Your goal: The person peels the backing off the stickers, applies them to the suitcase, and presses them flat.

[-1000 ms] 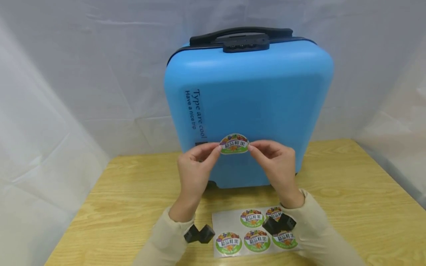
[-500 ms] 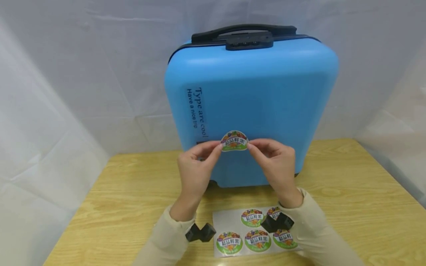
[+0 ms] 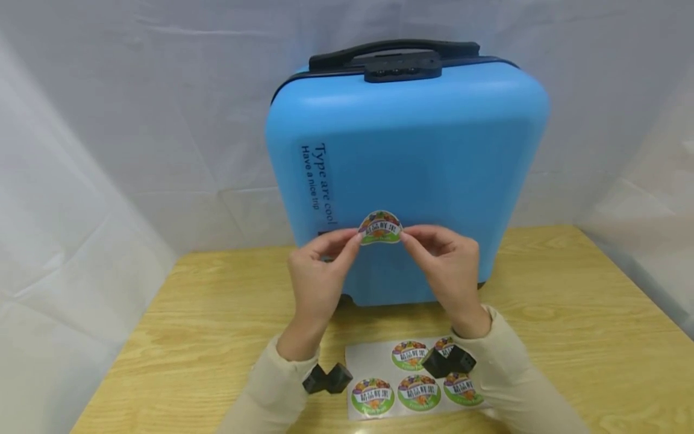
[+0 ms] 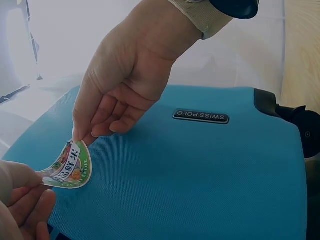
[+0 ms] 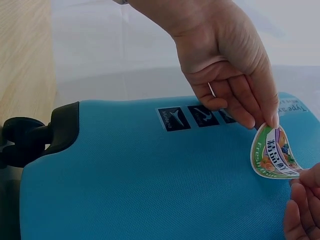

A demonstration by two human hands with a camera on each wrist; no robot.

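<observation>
A round fruit sticker (image 3: 381,228), green below and multicoloured above with white lettering, is stretched between both hands. My left hand (image 3: 317,280) pinches its left edge between thumb and index finger. At the opposite edge my right hand (image 3: 452,274) pinches it likewise. The sticker bows into a curve, printed side toward me, in front of the lower half of an upright blue suitcase (image 3: 428,163). In the left wrist view the sticker (image 4: 70,167) overlaps the suitcase's ribbed face; the remaining fingers of both hands curl loosely behind it.
A white sheet (image 3: 365,360) with several matching stickers lies on the wooden table (image 3: 228,313) beneath my forearms. My right sleeve and a black wrist camera (image 3: 449,361) cover part of it. White cloth (image 3: 135,120) hangs behind and beside the table.
Both hands and the sticker have risen slightly together, and the sticker's bend has become more pronounced. The head view has shifted a little. Both pinches hold throughout.
</observation>
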